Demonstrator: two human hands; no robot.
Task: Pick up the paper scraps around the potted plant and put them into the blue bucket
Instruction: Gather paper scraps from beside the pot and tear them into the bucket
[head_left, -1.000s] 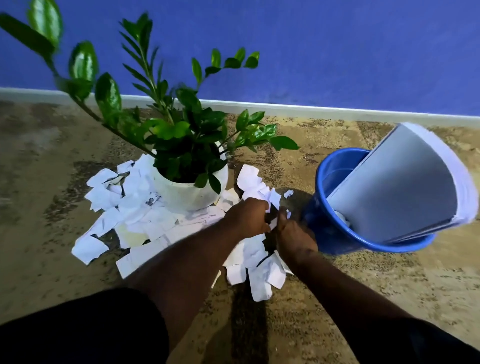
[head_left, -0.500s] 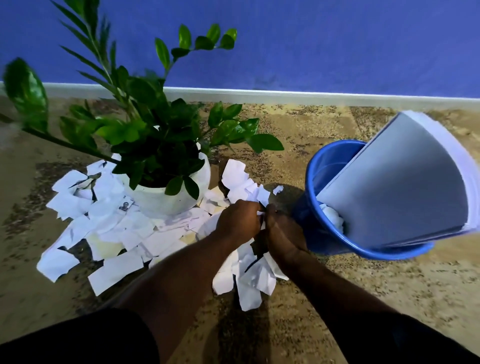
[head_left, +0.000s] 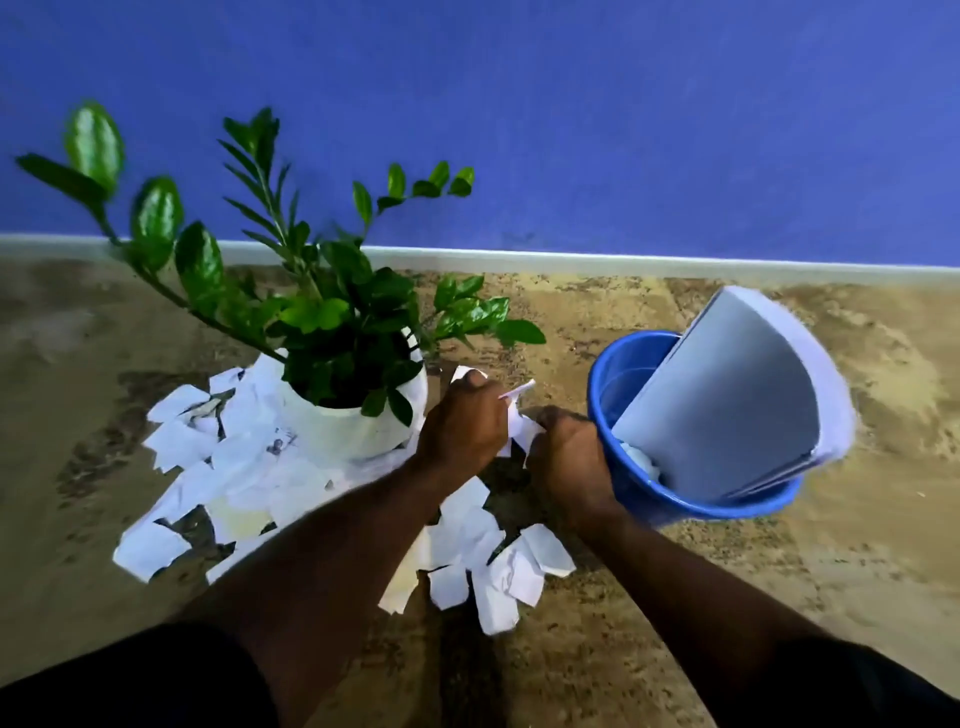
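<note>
Head view: your two hands are gathering paper scraps between the potted plant and the blue bucket.

Your left hand (head_left: 464, 427) is curled shut around a bunch of white paper scraps (head_left: 511, 415), some poking out past its knuckles; your right hand (head_left: 569, 451) is closed on the same bunch, just beside the blue bucket (head_left: 602, 384). Bucket sits on the floor (head_left: 857, 561) to the right, with a thick stack of sheets (head_left: 727, 410) leaning in it and some crumpled paper at the bottom. More scraps (head_left: 197, 441) lie on the floor left of and in front of the potted plant (head_left: 353, 415), plus a loose pile (head_left: 498, 566) under your forearms.
</note>
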